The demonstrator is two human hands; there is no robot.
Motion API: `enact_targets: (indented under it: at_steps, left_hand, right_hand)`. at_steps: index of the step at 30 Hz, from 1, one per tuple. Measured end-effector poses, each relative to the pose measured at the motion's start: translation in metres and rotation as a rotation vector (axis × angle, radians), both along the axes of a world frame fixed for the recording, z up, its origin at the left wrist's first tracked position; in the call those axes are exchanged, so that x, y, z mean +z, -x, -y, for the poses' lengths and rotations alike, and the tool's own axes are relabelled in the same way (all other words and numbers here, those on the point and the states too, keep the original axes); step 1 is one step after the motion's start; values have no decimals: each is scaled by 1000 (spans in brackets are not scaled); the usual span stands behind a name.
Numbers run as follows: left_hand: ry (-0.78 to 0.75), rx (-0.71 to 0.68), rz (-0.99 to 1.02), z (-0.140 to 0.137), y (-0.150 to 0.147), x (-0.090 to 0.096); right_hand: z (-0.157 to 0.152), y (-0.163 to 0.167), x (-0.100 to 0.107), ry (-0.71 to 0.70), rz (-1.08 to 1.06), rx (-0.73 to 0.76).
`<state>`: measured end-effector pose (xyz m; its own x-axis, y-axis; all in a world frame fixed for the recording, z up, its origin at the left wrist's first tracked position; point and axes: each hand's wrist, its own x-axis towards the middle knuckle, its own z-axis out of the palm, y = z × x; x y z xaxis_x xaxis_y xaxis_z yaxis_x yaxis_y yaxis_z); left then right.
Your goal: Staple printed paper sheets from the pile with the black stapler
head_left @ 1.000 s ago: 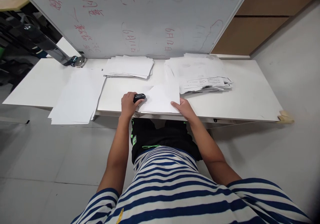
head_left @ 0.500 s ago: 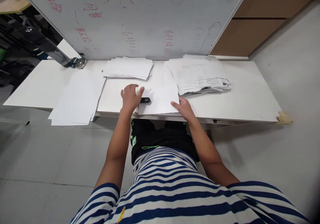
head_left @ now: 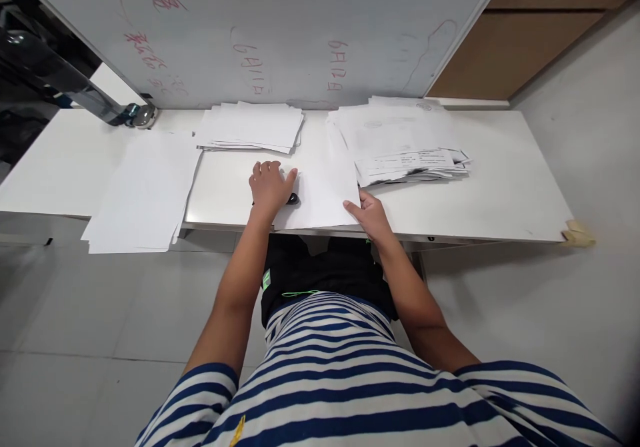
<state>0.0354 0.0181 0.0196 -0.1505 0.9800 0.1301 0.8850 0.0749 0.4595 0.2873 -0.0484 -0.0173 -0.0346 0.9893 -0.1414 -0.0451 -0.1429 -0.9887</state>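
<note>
A white sheet of paper (head_left: 325,200) lies near the front edge of the desk. My right hand (head_left: 371,215) pinches its right edge, thumb on top and fingers underneath. On the sheet's left side rests a black stapler (head_left: 293,198), mostly covered by my left hand (head_left: 270,184). That hand lies palm down over it with the thumb held apart; contact beneath the palm is hidden. Only the stapler's rounded end and a small bit on the left show.
A paper stack (head_left: 253,126) sits behind my left hand, with a larger pile of printed sheets (head_left: 405,144) to the right. Loose sheets (head_left: 145,190) overhang the desk's (head_left: 510,187) front edge at left. A whiteboard (head_left: 290,34) rises behind; a clear bottle (head_left: 75,77) lies at far left.
My left hand has shifted right and lowered over the stapler, hiding more of it. My right hand keeps its hold on the paper. The camera view has tilted slightly downward.
</note>
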Motion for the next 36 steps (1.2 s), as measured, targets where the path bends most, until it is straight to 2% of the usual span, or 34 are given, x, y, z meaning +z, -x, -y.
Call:
enact_targets:
  at_steps: [13,24,28,33,36]
  left_hand:
    - [-31,-89,-133,3,-11,-5]
    - [-38,-97,-92,3,-9,-5]
    - [-45,-52,37,1,-1,2]
    - [-284,-23,355,16,16,11]
    - [-310,-46,291,28,31,3]
  right_hand:
    - [6,2,9,-8,102,-4]
    - [4,3,4,-57,95,-14]
    - [3,3,4,-50,106,-12]
    - [2,3,-3,-72,98,-16]
    - [2,3,-5,-83,110,-16]
